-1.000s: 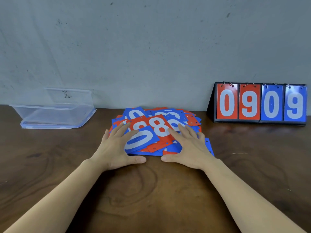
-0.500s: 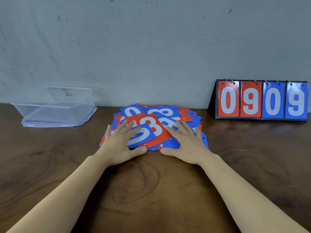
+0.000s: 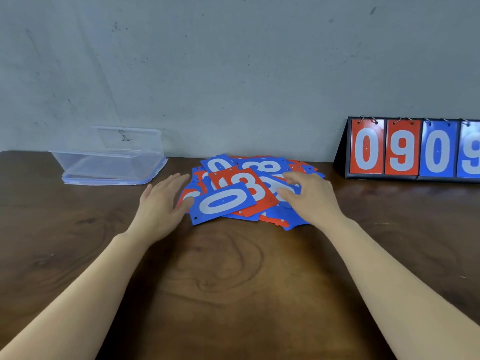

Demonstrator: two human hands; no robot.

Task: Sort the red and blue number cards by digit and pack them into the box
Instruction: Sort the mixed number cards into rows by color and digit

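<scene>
1. We have the loose pile of number cards on the surface, straight ahead between our hands.
2. Our left hand lies spread flat at the pile's left edge, its thumb touching the blue 0 card, whose long axis runs left to right.
3. Our right hand rests curled on the pile's right side; whether it pinches a card, we cannot tell.
4. The clear box sits far left, nearer our left hand.
</scene>
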